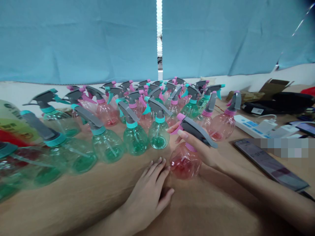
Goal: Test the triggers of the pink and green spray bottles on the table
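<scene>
A pink see-through spray bottle [185, 162] with a grey and pink trigger head stands on the table in front of me. My right hand [197, 142] is closed around its neck, just under the trigger head. Flat on the tabletop, fingers stretched out, lies my left hand [154, 186], a little to the left of that bottle. The closest other bottle is a green spray bottle [158, 136] with a turquoise collar, just beyond my left fingertips. Another green spray bottle [135, 139] stands beside it.
Many more pink and green spray bottles crowd the back and left of the wooden table [98, 203]. To the right lie a phone [268, 164], a white power strip [248, 126] with plugs, and an open cardboard box [275, 88]. A blue curtain [98, 39] hangs behind.
</scene>
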The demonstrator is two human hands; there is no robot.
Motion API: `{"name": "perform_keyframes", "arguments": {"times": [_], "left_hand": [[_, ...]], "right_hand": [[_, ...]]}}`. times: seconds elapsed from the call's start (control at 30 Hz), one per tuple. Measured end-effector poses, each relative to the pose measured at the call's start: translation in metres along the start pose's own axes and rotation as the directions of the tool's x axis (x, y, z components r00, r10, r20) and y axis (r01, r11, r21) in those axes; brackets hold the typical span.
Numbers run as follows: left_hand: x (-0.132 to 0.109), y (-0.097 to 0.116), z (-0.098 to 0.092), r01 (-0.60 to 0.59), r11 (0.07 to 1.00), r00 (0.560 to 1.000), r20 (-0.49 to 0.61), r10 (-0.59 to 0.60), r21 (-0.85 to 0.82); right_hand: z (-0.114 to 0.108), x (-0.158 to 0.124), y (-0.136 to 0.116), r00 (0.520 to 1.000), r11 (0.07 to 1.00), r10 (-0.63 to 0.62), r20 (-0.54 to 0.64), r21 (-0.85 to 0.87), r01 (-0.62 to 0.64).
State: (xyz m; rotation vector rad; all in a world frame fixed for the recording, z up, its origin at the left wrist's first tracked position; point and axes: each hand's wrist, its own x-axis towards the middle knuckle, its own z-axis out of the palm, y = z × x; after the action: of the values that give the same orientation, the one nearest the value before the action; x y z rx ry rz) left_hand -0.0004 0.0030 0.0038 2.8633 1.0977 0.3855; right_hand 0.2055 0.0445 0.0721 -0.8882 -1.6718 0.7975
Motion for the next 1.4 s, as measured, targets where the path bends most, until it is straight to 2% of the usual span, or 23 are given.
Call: {"name": "perform_keyframes", "arguments": {"times": [0.27,0.47,0.67,0.83,1.0,1.4], "left_hand": [[-0.001,0.0,0.0,0.001,1.0,1.0,0.008,-0.001,0.016],[-0.001,0.0,0.0,0.004,1.0,1.0,0.01,-0.004,0.02],[-0.002,-0.002,0.001,0.004,1.0,1.0,-0.024,-0.004,0.019],[-0.002,-0.002,0.002,-0.007,1.0,1.0,-0.024,0.007,0.016],[-0.002,-0.003,0.002,-0.007,1.0,0.998,-0.057,0.007,0.006],[-0.001,-0.003,0.004,-0.004,1.0,0.999,-0.051,0.005,0.023]], "right_hand": [[0.0,0.0,-0.004,1.0,0.999,0.008,0.002,-0.037,-0.008],[-0.001,0.0,-0.008,0.998,0.994,-0.032,-0.046,-0.102,0.027],[0.0,0.001,-0.018,0.998,0.996,0.002,-0.063,-0.086,-0.008],[-0.002,-0.001,-0.01,0.998,0.996,-0.031,-0.057,-0.09,0.026],[-0.001,0.001,0.001,1.0,0.999,-0.005,-0.023,-0.04,0.004],[0.0,0.0,-0.002,1.0,1.0,0.007,-0.008,0.003,-0.007]]}}
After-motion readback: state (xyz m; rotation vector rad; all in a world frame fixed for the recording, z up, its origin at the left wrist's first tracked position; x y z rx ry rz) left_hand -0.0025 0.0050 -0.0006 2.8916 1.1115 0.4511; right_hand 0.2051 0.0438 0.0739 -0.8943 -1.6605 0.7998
